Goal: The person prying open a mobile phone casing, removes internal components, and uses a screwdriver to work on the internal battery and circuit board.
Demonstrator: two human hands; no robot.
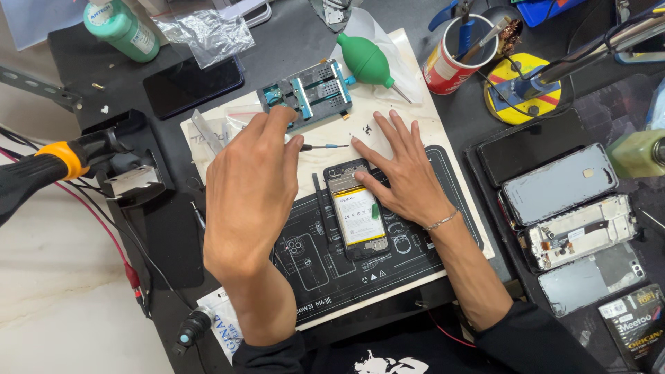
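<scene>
Left hand [249,187] raised, fingers loosely open, holding nothing, over the small screwdriver [324,147]. Right hand [402,173] flat and open, pinning the opened phone [357,208]. Likely mid-disassembly; next move needs a precise tool pickup.

opened phone [356,211] black with yellow-white battery, work mat [325,266] black with white line drawings, blower [365,59] green, cup [447,69] red, bottle [121,28] green, desk [291,45] dark grey

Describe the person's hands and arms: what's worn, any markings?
Both hands are bare, no gloves or rings visible. The right hand has a thin silver chain bracelet at the wrist. The left hand wears nothing at the wrist. Both forearms are bare; dark sleeves are pushed up near the elbows. No tattoos or markings show.
</scene>
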